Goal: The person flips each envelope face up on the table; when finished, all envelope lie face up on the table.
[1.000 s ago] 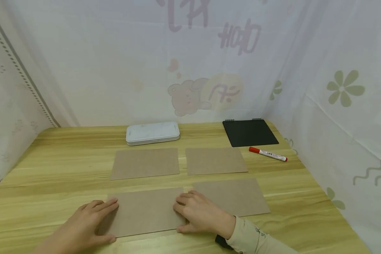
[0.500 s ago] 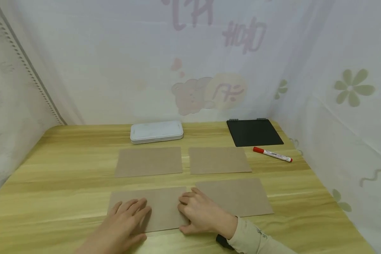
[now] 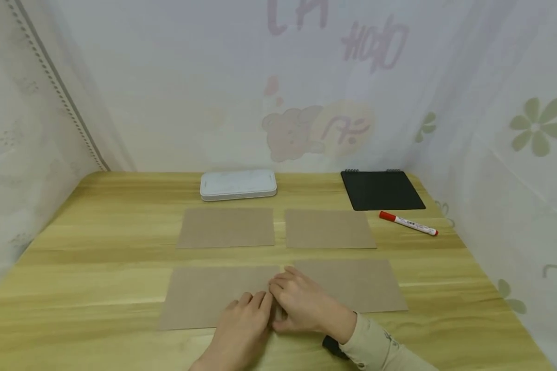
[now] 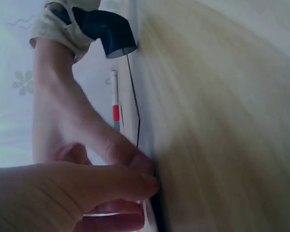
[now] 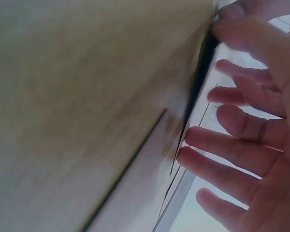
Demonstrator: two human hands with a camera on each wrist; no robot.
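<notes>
Several flat brown cardboard sheets lie in two rows. At the right end of the near-left cardboard sheet point(image 3: 204, 293), both hands meet. My left hand point(image 3: 243, 327) pinches that end near the front corner, its thumb point(image 4: 130, 182) low at the edge and its fingers curled. Close beside it my right hand point(image 3: 304, 304) also holds the end, thumb point(image 5: 241, 38) at the edge and the other fingers spread loosely above. A dark gap shows under the sheet near the thumbs in both wrist views. The hands cover the gripped corner in the head view.
Behind my right hand lies the near-right sheet point(image 3: 353, 286). Farther back are the far-left sheet point(image 3: 227, 226) and far-right sheet point(image 3: 329, 229). A white case point(image 3: 239, 184), black spiral notebook point(image 3: 382, 190) and red-capped marker point(image 3: 410, 223) lie beyond. Patterned cloth point(image 3: 181, 93) hangs around the table.
My left hand has moved right from the near-left sheet's left edge, across it, to its right end. My right hand stays at that end. The head view has shifted slightly.
</notes>
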